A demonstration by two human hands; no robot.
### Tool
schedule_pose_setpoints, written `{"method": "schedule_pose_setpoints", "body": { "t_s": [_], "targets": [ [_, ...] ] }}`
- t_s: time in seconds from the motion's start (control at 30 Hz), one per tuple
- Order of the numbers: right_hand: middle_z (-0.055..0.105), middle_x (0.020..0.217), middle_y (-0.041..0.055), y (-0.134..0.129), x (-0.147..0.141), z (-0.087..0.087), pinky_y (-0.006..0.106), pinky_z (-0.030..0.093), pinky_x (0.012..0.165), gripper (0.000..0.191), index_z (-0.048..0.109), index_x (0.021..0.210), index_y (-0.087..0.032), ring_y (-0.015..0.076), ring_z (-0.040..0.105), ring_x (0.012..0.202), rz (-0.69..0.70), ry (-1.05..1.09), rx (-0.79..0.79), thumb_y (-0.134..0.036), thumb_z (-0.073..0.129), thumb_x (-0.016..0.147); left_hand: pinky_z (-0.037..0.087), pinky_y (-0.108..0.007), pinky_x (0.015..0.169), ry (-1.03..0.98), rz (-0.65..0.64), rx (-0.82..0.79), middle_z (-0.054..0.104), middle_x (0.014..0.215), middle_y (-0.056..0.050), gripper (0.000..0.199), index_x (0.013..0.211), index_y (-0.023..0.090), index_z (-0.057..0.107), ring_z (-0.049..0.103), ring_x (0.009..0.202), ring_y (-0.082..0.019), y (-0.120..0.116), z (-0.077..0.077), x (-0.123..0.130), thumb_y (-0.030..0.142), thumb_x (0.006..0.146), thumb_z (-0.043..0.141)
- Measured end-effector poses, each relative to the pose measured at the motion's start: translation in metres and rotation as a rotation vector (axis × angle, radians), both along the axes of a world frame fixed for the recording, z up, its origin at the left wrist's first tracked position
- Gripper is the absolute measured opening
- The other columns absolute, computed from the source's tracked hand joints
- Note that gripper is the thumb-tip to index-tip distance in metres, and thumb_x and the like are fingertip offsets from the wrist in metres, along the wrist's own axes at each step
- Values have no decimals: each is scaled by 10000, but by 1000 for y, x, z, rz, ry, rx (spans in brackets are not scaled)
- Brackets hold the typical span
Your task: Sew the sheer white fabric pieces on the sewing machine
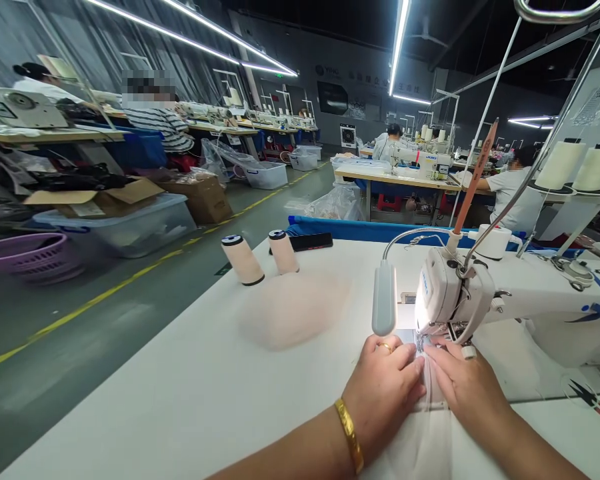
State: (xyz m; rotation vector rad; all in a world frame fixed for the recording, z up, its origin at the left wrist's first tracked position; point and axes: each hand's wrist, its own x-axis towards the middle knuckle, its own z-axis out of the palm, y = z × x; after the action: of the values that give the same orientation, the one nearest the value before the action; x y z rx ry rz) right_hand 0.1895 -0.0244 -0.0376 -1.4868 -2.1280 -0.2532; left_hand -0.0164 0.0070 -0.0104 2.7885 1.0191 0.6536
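A strip of white sheer fabric (433, 433) runs from the front edge of the table up under the needle of a white sewing machine (433, 290). My left hand (383, 380), with a ring and a gold bracelet, has its fingers bent and closed on the fabric just left of the presser foot (420, 341). From the right side, my right hand (467, 380) holds the same fabric close to the foot, thumb and fingers together. A small lamp (385, 300) hangs by the machine head and lights the needle area. Part of the fabric is hidden under my fingers.
Two thread cones (243, 260) and a black phone (310, 241) are at the table's far edge. A sheer pale heap (300, 310) lies left of the machine. Red-handled snips (595, 403) lie at right. A pencil (475, 177) stands upright on the machine. Other people sew beyond.
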Motion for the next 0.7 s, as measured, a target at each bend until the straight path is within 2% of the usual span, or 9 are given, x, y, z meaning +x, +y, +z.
{"method": "schedule_pose_setpoints", "body": {
  "t_s": [0.23,0.33,0.43,0.47,0.53,0.57,0.63,0.67,0.7],
  "targets": [
    [746,1163,128,0,1,0,343,605,679,383,736,1146,-246,263,727,895,2,-38,-39,-101,443,946,381,-470,890,36,4,-75,729,1118,-30,139,1065,236,691,608,1013,-272,-4,7,1,271,933,670],
    [726,1236,132,-7,6,5,381,608,768,359,718,1140,-229,272,713,966,54,-44,-61,-102,422,983,381,-491,941,61,-32,-143,715,1164,-44,289,1065,247,693,594,1102,-305,-5,14,-7,446,868,763],
    [692,1322,116,-19,12,22,471,564,958,206,675,1188,-222,325,646,1159,183,-24,-145,-276,602,1003,387,-508,981,94,-127,-177,678,1242,-68,573,1080,248,684,570,1162,-342,-6,18,-18,630,687,852],
    [675,1349,110,-23,14,28,495,535,1015,310,657,1209,-223,347,602,1235,230,-19,-204,-381,718,949,391,-511,987,108,-158,-176,663,1266,-74,606,1088,247,680,566,1170,-348,-6,18,-21,630,657,865],
    [659,1356,96,-29,15,39,492,511,1052,509,647,1182,-234,359,560,1283,290,-11,-334,-492,867,803,403,-495,984,120,-201,-160,655,1265,-69,478,1053,245,675,569,1163,-338,-6,14,-23,512,702,859],
    [663,1332,82,-30,15,43,472,513,1045,456,649,1137,-240,340,570,1265,308,-7,-383,-459,873,805,411,-474,977,103,-207,-148,664,1231,-58,329,997,238,667,580,1136,-313,-6,11,-22,406,760,823],
    [688,1234,56,-30,14,45,432,516,1013,154,643,1043,-244,283,609,1184,345,14,-406,-268,738,925,438,-397,915,32,-194,-129,687,1085,-32,76,862,212,613,607,1004,-237,-4,4,-17,176,838,676],
    [698,1183,50,-28,14,43,419,517,993,92,633,1021,-242,261,623,1139,366,34,-387,-171,631,962,448,-356,856,-9,-170,-124,683,989,-23,123,810,204,571,604,914,-205,-3,0,-14,87,840,591],
    [703,1139,49,-27,14,41,412,518,974,154,623,1013,-240,247,632,1101,382,65,-364,-113,543,976,449,-325,792,-49,-139,-122,663,904,-17,179,782,204,533,586,834,-187,-1,-3,-11,31,825,524]
  ]
}}
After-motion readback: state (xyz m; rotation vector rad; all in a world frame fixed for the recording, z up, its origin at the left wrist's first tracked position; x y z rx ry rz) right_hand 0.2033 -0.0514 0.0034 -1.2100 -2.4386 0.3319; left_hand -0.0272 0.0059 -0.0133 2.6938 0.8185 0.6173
